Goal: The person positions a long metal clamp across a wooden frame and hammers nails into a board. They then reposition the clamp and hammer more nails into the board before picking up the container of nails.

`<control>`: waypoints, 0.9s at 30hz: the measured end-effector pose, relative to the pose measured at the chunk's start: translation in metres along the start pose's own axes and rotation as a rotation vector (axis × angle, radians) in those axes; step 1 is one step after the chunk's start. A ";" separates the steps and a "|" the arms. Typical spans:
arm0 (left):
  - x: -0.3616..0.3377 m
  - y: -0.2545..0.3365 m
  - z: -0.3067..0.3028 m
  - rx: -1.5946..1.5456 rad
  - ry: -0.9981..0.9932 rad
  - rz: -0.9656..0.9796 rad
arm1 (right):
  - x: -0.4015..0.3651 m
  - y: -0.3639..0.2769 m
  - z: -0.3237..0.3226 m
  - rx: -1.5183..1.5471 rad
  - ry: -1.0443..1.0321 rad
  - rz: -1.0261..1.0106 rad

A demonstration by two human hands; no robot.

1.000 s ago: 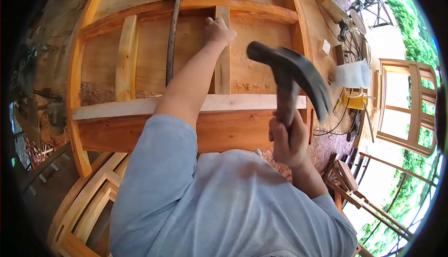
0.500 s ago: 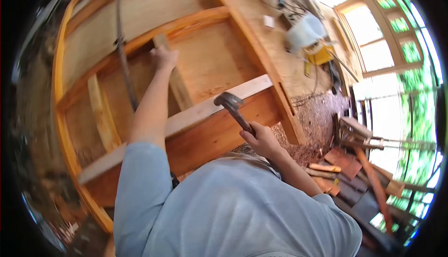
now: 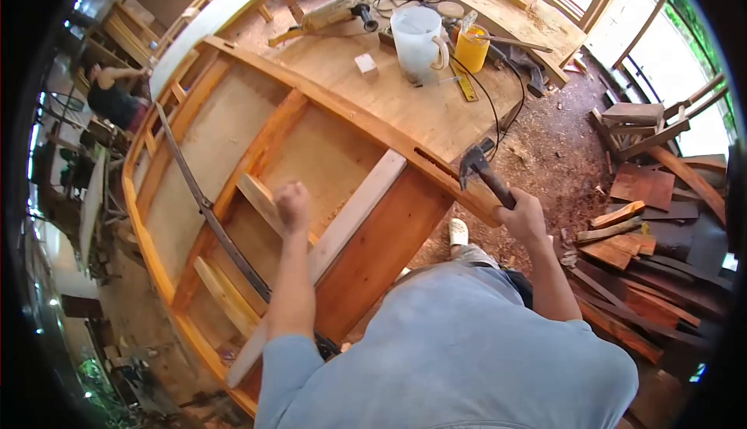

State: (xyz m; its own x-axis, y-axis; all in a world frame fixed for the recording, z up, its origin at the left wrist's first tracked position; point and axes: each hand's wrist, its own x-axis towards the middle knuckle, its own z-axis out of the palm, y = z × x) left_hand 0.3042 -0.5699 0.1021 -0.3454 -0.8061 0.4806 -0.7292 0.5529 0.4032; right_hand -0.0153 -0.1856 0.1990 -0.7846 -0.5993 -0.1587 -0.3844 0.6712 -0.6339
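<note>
My right hand (image 3: 523, 217) is closed round the handle of a claw hammer (image 3: 476, 166), whose head is over the right-hand rail of a wooden panel frame (image 3: 303, 86). My left hand (image 3: 292, 207), its fingers curled in, is above a short wooden block (image 3: 261, 199) set between the frame's members. Whatever it may hold is hidden. Across the panel lies a long dark metal bar clamp (image 3: 183, 160). A pale strip of wood (image 3: 358, 215) runs along the near side, beside a wide reddish-brown board (image 3: 385, 246).
Beyond the frame, a plywood worktop (image 3: 342, 63) carries a plastic jug (image 3: 419, 43), a yellow container (image 3: 471, 47), a power tool (image 3: 331, 16) and cables. Scrap wood (image 3: 646, 234) is piled at right. Shavings cover the floor (image 3: 556, 156). Another person (image 3: 117, 94) is at far left.
My view has swung, showing more of the worktop and the other person. My left hand has come up off the short block. The hammer, still in my right hand, is now by the right-hand rail.
</note>
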 end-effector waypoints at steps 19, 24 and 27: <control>0.148 0.345 0.125 0.096 -0.350 0.404 | 0.062 0.271 -0.019 -0.017 -0.251 0.208; 0.124 0.325 0.137 0.010 0.014 0.632 | -0.010 0.394 0.011 -0.191 -0.109 0.710; 0.176 0.309 0.145 0.047 -0.121 0.451 | -0.032 0.380 -0.010 0.068 -0.151 0.982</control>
State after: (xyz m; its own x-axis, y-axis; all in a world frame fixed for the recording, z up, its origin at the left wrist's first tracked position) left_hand -0.0678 -0.5720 0.1983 -0.6985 -0.5081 0.5040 -0.5157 0.8456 0.1378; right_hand -0.1414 0.0933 -0.0290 -0.6675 0.1565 -0.7279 0.4352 0.8753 -0.2108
